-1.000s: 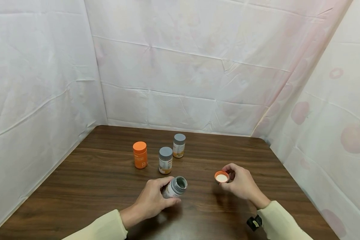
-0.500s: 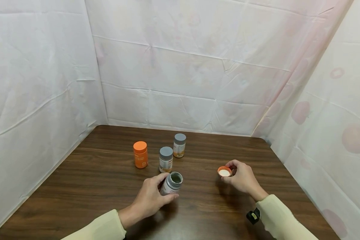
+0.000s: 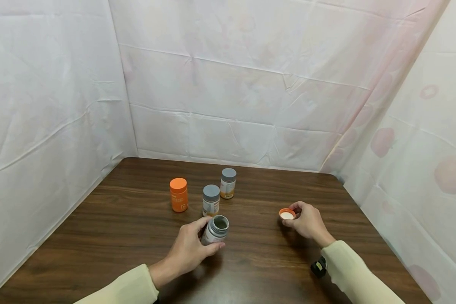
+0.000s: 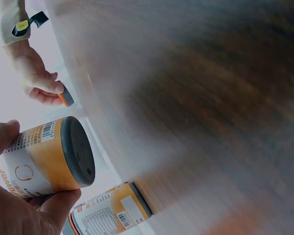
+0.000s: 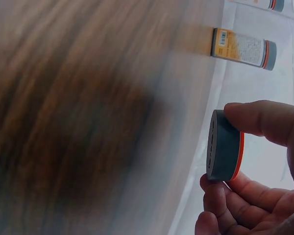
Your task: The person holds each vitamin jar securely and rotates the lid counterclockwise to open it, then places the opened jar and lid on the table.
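Observation:
My left hand (image 3: 187, 248) grips an uncapped supplement bottle (image 3: 214, 234), tilted with its grey threaded mouth facing up and right. In the left wrist view its orange and white label and dark base show, and my thumb and fingers wrap its sides. My right hand (image 3: 310, 223) pinches a bottle cap (image 5: 226, 147) between thumb and fingers. The cap is grey with an orange rim, and its white inside faces upward in the head view. Bottle and cap are well apart, both held above the table.
Behind the held bottle stand two grey-capped bottles (image 3: 210, 202) (image 3: 228, 185) and, left of them, an orange bottle (image 3: 179, 197), all upright with caps on. The brown wooden table (image 3: 99, 236) is bordered by white sheets (image 3: 228, 84) at the back and sides.
The left hand has shifted slightly left and back with the bottle, turning its mouth more upward. The right hand has moved a little right and away with the cap.

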A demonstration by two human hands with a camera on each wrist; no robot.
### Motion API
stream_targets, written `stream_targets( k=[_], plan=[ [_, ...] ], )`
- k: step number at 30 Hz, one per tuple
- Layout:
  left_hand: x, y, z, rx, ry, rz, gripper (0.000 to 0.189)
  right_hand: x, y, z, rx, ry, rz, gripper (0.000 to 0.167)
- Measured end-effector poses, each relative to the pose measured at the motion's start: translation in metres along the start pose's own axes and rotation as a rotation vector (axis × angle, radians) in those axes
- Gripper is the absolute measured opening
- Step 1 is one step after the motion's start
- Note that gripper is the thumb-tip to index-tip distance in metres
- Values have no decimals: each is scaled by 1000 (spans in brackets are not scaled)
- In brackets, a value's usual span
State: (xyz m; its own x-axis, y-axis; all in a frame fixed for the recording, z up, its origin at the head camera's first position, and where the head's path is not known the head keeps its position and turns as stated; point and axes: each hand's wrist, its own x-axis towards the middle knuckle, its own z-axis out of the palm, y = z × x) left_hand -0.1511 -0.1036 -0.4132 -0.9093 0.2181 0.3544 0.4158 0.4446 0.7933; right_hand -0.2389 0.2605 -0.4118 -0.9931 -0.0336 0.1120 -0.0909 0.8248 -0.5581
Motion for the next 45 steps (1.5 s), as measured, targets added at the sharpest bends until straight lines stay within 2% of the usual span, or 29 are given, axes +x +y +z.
stream_targets(
  k=[14,26,34,39,45],
  plan=[
    [0,-4,0,-15,58,-9,56,9,10,5,-72,-12,38,43],
    [1,-6,-2,-20,76,-31,58,12,13,6,-84,-37,78,42],
    [2,-7,-8,-3,98,-73,59,7,6,0,-108,-31,77,62],
    [2,-8,-13,15,129,-82,56,1,-2,-2,-120,-11,67,62],
    [3,-11,-20,50,165,-79,54,-9,-9,-3,-119,39,8,62]
  ],
)
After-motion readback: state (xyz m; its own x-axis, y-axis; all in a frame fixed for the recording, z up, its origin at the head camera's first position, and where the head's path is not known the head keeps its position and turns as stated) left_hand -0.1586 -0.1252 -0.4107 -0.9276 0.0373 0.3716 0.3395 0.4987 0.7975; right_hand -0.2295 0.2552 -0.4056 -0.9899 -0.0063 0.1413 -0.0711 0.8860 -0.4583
